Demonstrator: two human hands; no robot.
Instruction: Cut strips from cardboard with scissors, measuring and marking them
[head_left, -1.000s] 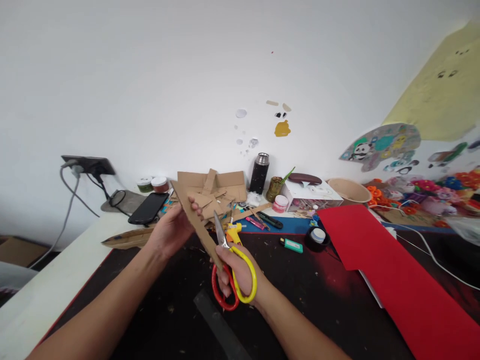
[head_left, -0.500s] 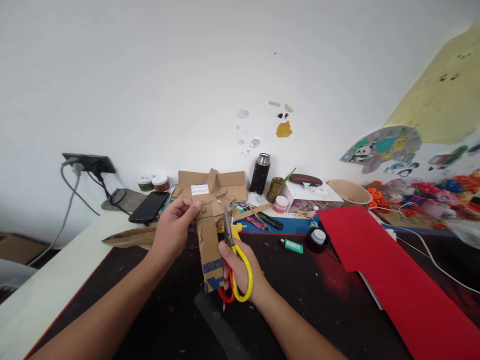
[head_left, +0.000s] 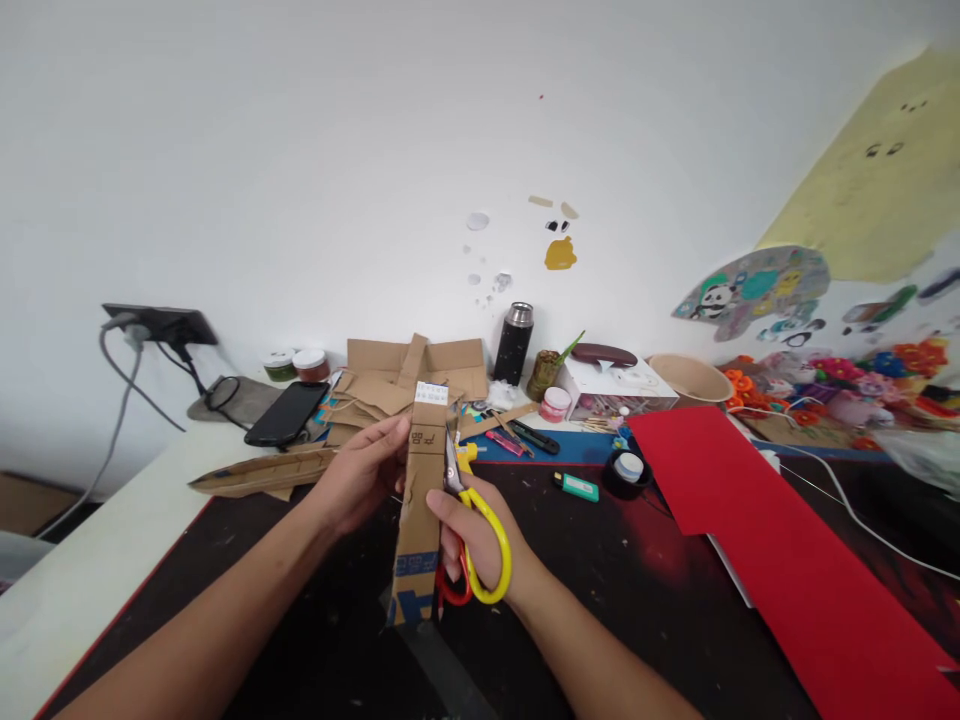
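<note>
A long brown cardboard strip [head_left: 421, 490] with blue print at its lower end stands upright before me. My left hand [head_left: 367, 470] grips its left edge near the top, with some fingertips hidden behind it. In my right hand [head_left: 480, 535] is a pair of scissors [head_left: 487, 560] with one yellow and one red handle. The right thumb also presses on the strip's right edge. The blades point up along that edge and are partly hidden behind the cardboard.
Cardboard scraps [head_left: 375, 385] pile against the wall, beside a black flask [head_left: 515, 345]. A phone [head_left: 286, 413] lies at left. A green lighter [head_left: 576, 487], a black tape roll [head_left: 627, 474] and a large red sheet [head_left: 757, 540] lie to the right.
The cardboard strip has turned more upright and now covers part of the scissor blades. My left hand has shifted right and lower along its edge, and my right thumb now touches the strip.
</note>
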